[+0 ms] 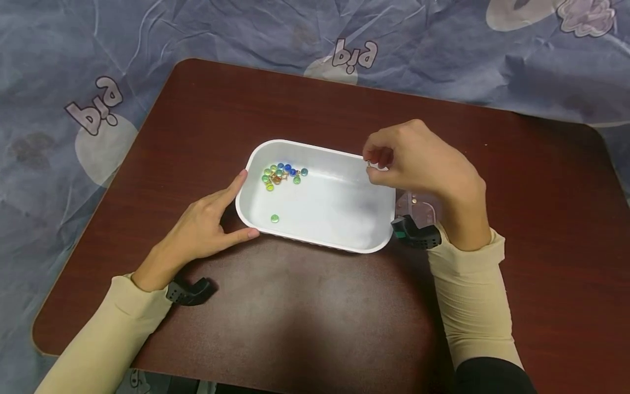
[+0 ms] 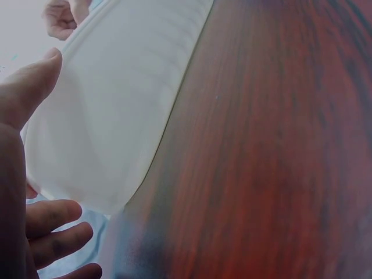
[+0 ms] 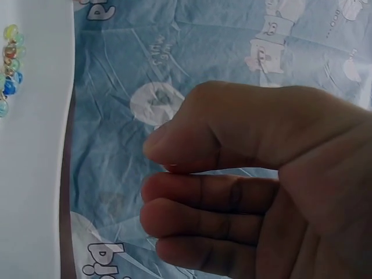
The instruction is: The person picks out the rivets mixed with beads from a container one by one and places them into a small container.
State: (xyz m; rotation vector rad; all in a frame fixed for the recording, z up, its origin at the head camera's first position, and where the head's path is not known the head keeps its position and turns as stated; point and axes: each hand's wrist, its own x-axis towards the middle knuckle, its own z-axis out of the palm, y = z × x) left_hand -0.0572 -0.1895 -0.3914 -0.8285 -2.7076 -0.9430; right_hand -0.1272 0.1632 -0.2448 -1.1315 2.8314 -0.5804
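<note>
A white tray (image 1: 334, 213) holds several glass beads (image 1: 279, 172) in green, yellow and blue, clustered at its left end with small gold-coloured pieces; one green bead (image 1: 274, 218) lies apart near the front. My left hand (image 1: 202, 227) rests against the tray's left end, thumb and fingers spread on its rim. Over the tray's right end, my right hand (image 1: 423, 161) pinches a tiny gold-coloured piece (image 1: 368, 163) between thumb and index finger. In the right wrist view only a glint of it shows between the fingertips.
A clear plastic box (image 1: 418, 210) with small pieces in it stands right of the tray, partly under my right wrist. Black wrist cameras are on both wrists. Tiny specks (image 1: 485, 145) lie on the brown table (image 1: 295, 306). Blue patterned cloth (image 1: 246, 33) lies beyond the table.
</note>
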